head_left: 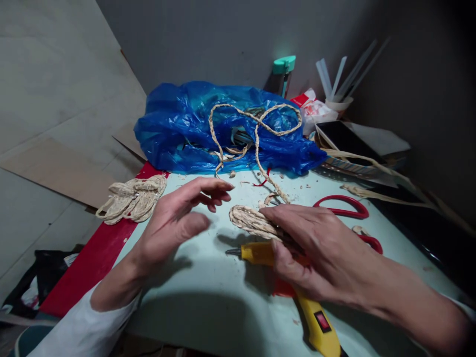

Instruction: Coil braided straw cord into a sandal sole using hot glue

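Right hand point(320, 248) flat, fingers pressing small braid coil point(247, 220) onto table point(208, 297), thumb on glue gun point(256, 253) (a true grip? cannot tell). Left hand point(178, 223) open, empty, hovering beside. Few turns wound; long loose braid point(256, 136) trails over blue bag point(174, 124).

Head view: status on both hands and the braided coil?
Left hand open, hovering above table. Right hand flat on braided straw coil, thumb at yellow glue gun. Red scissors close behind.
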The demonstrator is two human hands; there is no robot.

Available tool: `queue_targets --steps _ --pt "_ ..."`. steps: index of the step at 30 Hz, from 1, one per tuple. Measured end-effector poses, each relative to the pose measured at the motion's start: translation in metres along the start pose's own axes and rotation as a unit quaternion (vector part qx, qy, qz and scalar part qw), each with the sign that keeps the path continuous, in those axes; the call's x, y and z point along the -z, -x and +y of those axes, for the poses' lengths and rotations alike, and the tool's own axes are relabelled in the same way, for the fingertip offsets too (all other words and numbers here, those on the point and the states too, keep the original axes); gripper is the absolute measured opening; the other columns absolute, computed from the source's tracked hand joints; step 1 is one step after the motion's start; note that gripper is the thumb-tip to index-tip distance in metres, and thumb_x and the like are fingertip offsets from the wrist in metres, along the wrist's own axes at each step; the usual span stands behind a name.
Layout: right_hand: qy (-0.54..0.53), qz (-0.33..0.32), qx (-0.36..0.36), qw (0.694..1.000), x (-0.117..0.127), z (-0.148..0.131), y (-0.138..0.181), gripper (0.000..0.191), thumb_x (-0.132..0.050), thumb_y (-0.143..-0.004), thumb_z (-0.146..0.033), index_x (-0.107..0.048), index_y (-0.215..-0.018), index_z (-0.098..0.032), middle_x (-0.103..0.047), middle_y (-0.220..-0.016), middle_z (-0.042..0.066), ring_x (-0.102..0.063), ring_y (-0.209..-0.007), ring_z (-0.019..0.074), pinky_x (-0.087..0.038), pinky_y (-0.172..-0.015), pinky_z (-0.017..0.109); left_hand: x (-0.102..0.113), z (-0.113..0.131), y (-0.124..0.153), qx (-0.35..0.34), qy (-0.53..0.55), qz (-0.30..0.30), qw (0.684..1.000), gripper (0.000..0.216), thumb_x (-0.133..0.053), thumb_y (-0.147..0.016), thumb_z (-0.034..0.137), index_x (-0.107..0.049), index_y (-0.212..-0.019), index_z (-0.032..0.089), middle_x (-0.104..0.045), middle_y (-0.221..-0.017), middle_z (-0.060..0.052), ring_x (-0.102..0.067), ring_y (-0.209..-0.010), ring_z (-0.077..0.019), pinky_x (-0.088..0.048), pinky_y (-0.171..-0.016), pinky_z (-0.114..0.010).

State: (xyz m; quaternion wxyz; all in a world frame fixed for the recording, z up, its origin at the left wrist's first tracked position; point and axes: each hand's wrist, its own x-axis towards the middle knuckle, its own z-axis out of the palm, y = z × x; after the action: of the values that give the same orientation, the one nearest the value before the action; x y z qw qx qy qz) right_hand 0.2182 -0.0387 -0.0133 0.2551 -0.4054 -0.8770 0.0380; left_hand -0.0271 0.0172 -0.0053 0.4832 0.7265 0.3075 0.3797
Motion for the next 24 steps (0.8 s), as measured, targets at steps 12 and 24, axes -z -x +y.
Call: queue_targets --steps 12,24 --pt "-0.094 -0.043 -0.024 0.994 0.002 -0.010 0.000 0.021 -0.040 -0.093 -0.022 -0.059 -0.095 -0.014 -0.053 -0.071 0.000 -0.050 -0.060 0.0141 -0.036 -0.057 0.030 -0.021 0.000 -0.005 -0.107 -0.138 -0.021 0.984 0.024 -0.083 -0.074 0.017 -0.073 -0.096 0.016 -0.074 -0.091 -0.005 -0.067 -0.087 -0.0189 -0.054 -0.082 -0.030" --pt "-0.137 -0.057 0.002 0.989 0.005 -0.011 -0.001 0.013 -0.044 -0.092 -0.020 -0.056 -0.087 -0.016 -0.049 -0.069 -0.002 -0.045 -0.061 0.0127 -0.031 -0.057 0.030 -0.015 -0.003 -0.002 -0.180 -0.118 -0.035 0.976 0.027 -0.087 -0.070 0.022 -0.077 -0.096 0.020 -0.076 -0.083 -0.004 -0.070 -0.078 -0.0190 -0.058 -0.085 -0.037"
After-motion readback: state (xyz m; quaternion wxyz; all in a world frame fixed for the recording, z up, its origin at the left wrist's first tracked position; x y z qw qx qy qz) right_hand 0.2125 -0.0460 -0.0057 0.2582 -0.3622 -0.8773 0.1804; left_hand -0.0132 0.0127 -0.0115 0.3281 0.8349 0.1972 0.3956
